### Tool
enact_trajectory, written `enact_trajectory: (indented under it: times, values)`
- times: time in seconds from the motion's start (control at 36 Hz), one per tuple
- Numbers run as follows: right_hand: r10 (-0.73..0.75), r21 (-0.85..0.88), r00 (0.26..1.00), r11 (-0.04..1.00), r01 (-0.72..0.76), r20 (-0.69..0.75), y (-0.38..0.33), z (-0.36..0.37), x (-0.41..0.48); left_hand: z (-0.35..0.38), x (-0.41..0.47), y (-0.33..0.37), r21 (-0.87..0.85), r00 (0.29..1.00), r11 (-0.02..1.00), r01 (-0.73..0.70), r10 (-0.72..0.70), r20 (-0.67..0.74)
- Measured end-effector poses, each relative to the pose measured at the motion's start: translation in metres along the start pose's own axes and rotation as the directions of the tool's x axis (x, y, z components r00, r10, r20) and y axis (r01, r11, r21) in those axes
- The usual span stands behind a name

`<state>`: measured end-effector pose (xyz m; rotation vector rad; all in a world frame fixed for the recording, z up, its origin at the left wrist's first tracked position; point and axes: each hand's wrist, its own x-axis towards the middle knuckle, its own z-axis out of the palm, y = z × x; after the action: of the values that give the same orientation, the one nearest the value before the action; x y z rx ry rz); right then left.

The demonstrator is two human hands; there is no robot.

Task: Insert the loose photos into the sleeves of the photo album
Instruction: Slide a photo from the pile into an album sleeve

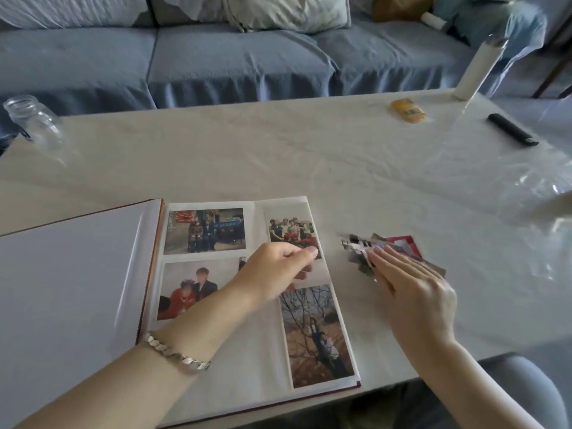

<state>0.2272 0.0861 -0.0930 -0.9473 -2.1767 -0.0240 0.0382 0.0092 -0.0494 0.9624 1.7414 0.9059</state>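
The album (77, 274) lies open on the table (278, 156). Its right page has four pictures tucked in sleeves. The left hand (275, 267) is over that page, with its fingers curled by the top right picture (291, 227). I cannot tell if they pinch anything. The loose photos (399, 243) sit in a messy pile just beside the album, on its right. The right hand (414, 286) lies flat on the pile, fingers straight and close together. A jar (31, 119) stands at the far left corner.
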Motion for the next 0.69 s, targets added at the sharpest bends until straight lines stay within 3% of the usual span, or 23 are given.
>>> enact_trajectory:
  times: [0.08, 0.17, 0.25, 0.31, 0.39, 0.44, 0.53, 0.58, 0.69]
  values:
    - [-0.118, 0.083, 0.992, 0.989, 0.121, -0.035, -0.025, 0.0, 0.011, 0.005, -0.001, 0.012, -0.315, 0.981, 0.936, 0.154, -0.107, 0.161]
    - [-0.21, 0.171, 0.977, 0.964, 0.202, 0.031, -0.046, 0.004, 0.015, 0.005, -0.001, 0.012, -0.379, 0.995, 0.92, 0.102, -0.086, 0.06]
    - [-0.24, 0.241, 0.951, 0.952, 0.19, 0.195, -0.058, 0.005, 0.02, -0.007, 0.002, 0.002, -0.016, 0.989, 0.999, -0.045, 0.042, -0.142]
    - [-0.197, 0.305, 0.951, 0.945, 0.12, 0.237, -0.061, 0.006, 0.025, -0.021, -0.001, -0.001, 0.22, 0.988, 0.969, -0.115, 0.135, -0.076]
    - [-0.14, 0.348, 0.943, 0.937, 0.028, 0.301, -0.063, 0.004, 0.035, -0.043, -0.009, -0.001, 0.547, 0.989, 0.826, -0.132, 0.076, 0.124]
    - [-0.141, 0.371, 0.875, 0.927, -0.047, 0.464, -0.067, -0.001, 0.046, -0.053, -0.014, 0.004, 0.592, 0.976, 0.786, -0.179, 0.065, 0.209]
    - [-0.149, 0.417, 0.694, 0.878, -0.236, 0.705, -0.08, -0.002, 0.055, -0.06, -0.019, 0.011, 0.516, 0.968, 0.827, -0.222, 0.123, 0.219]
    - [-0.106, 0.387, 0.686, 0.881, -0.271, 0.72, -0.087, 0.003, 0.055, -0.063, -0.022, 0.01, 0.534, 0.966, 0.805, -0.26, 0.216, 0.146]
    - [0.099, 0.348, 0.714, 0.821, -0.452, 0.693, -0.083, 0.013, 0.05, -0.061, -0.028, -0.012, 0.575, 0.915, 0.784, -0.234, 0.378, -0.142]
